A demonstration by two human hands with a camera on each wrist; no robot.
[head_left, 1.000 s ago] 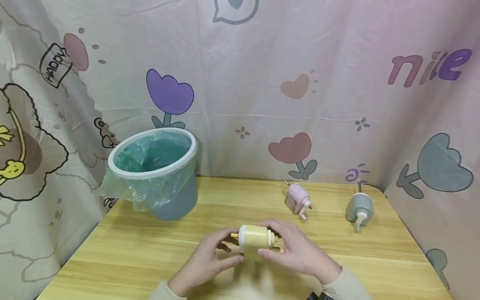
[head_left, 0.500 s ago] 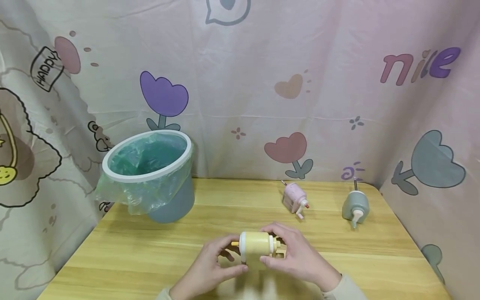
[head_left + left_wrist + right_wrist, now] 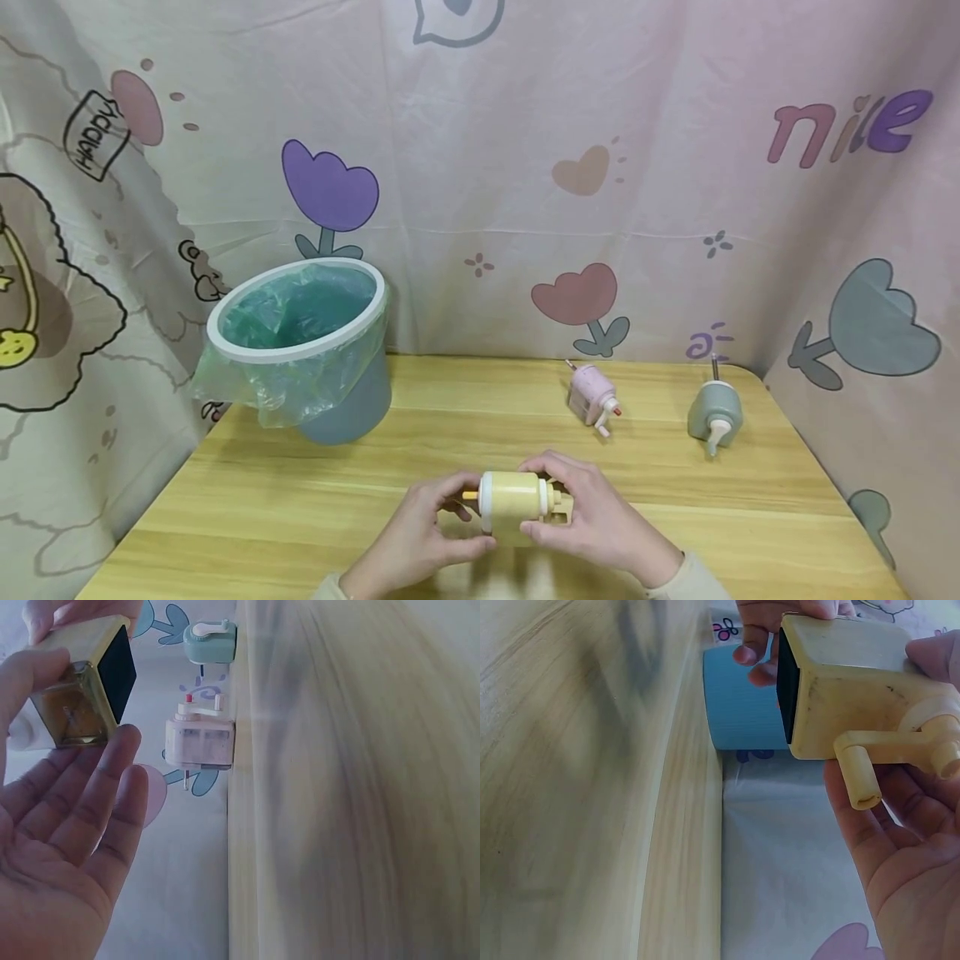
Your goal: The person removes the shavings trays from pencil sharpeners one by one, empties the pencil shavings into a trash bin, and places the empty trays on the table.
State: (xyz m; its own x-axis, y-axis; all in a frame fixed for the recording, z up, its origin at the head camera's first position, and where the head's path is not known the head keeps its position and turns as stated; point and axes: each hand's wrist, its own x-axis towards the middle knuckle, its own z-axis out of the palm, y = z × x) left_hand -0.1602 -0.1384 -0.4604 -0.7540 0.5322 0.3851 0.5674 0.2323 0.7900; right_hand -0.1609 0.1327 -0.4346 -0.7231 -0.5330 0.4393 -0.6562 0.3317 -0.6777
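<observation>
Holding the yellow sharpener (image 3: 513, 498) are both hands' fingers (image 3: 542, 532); only wrist views show its black base (image 3: 787, 690).

Left hand (image 3: 420, 529), one, palm turned toward its mate; left thumb (image 3: 34, 671) set opposite the bent, slightly spread left fingers (image 3: 97, 787), grip held between; right hand (image 3: 600, 521), one, near the left and facing it; right thumb (image 3: 934, 656) set opposite the bent right fingers (image 3: 862, 825), in a like grip; left wrist (image 3: 358, 577) and right wrist (image 3: 654, 557), angled inward, each behind its hand; sleeves (image 3: 692, 579), pale, a pair, behind the wrists.
</observation>
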